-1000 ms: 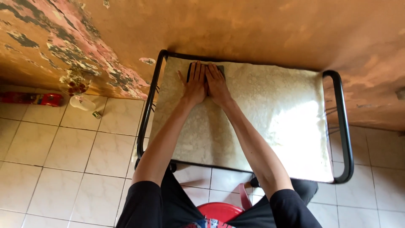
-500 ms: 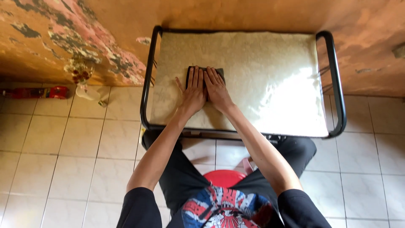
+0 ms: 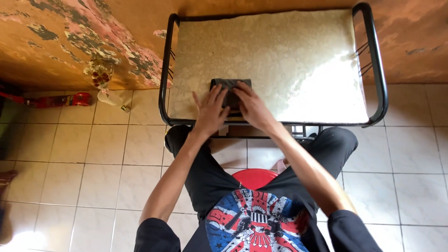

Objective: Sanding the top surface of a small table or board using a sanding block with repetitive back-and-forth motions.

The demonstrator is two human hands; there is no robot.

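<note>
Two flat hands press a dark folded cloth near the front edge of a small table.

By the peeling wall at far left lies a red toy (image 3: 70, 99). The left hand (image 3: 210, 112), fingers spread and flat, covers the left end of the folded cloth (image 3: 230, 85); the right hand (image 3: 252, 106), also open and flat, lies on its right half, thumbs almost meeting. Neither hand grips it. The cloth's long axis runs left to right, just beyond both palms. The table (image 3: 289, 56) has bare top to the right and behind; its black rail (image 3: 376, 65) rims the sides.
</note>
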